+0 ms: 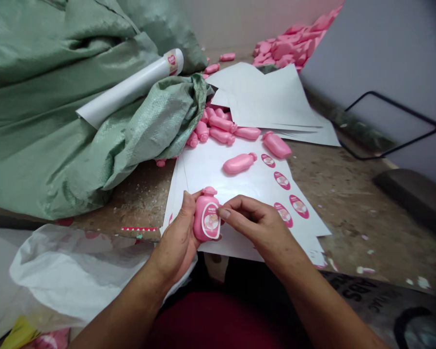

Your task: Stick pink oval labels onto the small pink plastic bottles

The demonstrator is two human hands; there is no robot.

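Note:
My left hand (179, 235) is closed around a small pink plastic bottle (200, 218), held upright over the table's front edge. On the bottle's front lies an oval sticker (211, 220) with a white border and the word "BABY". My right hand (256, 225) pinches at the right edge of this sticker with thumb and forefinger. Beneath both hands is a white sticker sheet (236, 191), with several oval stickers (298, 206) along its right side. Two loose pink bottles, one lying flat (240, 164) and one farther right (277, 145), rest on the sheet.
A green woven sack (141, 140) fills the left, with a rolled white sheet (127, 87) on it. Pink bottles (221, 123) spill from its mouth. Blank paper sheets (265, 97) and a heap of pink pieces (294, 43) lie behind. A black wire frame (403, 109) stands at right.

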